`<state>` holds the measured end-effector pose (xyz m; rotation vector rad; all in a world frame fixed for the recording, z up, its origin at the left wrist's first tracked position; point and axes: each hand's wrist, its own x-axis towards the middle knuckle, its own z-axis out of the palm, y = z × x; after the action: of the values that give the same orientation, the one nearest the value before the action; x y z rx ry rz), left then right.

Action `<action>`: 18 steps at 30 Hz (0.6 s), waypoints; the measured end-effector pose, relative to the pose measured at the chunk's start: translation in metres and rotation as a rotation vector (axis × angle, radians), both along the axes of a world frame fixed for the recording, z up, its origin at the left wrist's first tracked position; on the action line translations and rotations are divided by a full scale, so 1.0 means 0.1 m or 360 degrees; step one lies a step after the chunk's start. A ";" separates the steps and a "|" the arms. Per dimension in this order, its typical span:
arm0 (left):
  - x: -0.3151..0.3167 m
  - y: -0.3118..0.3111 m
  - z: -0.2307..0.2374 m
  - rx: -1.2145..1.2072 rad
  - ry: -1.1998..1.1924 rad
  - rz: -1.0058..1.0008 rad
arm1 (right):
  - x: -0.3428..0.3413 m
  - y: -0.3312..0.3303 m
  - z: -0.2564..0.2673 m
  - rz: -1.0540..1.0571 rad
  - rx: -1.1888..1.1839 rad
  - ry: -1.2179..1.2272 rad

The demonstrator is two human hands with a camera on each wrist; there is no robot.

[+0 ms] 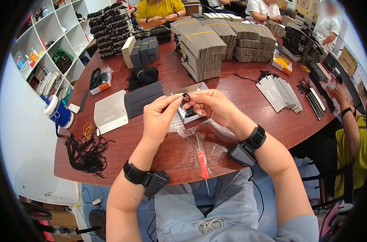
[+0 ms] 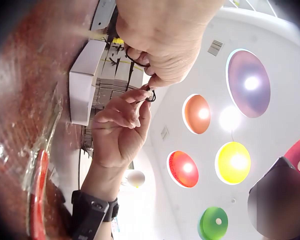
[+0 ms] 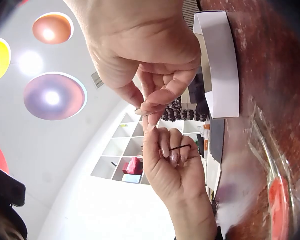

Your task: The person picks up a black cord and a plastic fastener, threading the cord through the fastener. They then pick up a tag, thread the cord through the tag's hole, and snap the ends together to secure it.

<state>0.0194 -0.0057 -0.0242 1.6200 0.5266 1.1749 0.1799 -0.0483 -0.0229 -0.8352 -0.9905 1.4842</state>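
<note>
In the head view a small loop of black cord (image 1: 186, 97) is pinched between the fingertips of my left hand (image 1: 161, 115) and my right hand (image 1: 215, 105), which meet over the table. The left wrist view shows the cord's dark loop (image 2: 153, 95) at the right hand's fingertips (image 2: 142, 94). Part of the black cord (image 3: 180, 147) crosses the left hand's curled fingers in the right wrist view. Just below the hands stands an open white box (image 1: 200, 86) holding small black pieces, partly hidden by them.
A red-handled screwdriver (image 1: 202, 164) lies on clear plastic at the front edge. Grey cards (image 1: 111, 111), black cords (image 1: 86, 153) and a blue-white jug (image 1: 58, 112) are left. Tall card stacks (image 1: 201, 44) stand behind; fanned tags (image 1: 278, 93) lie right. Other people sit around the table.
</note>
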 end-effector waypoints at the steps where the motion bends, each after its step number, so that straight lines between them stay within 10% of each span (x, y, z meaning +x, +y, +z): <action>1: 0.00 0.00 0.00 0.0039 0.0011 0.0015 | 0.00 0.00 0.00 0.0004 0.0000 0.0007; 18: 0.00 0.02 -0.03 0.0394 0.0259 0.0145 | -0.05 -0.03 0.03 -0.0301 0.0069 -0.0265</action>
<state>0.0192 -0.0042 -0.0272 1.9328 0.5815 1.2196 0.1749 -0.0510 -0.0202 -1.0053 -1.0326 1.2439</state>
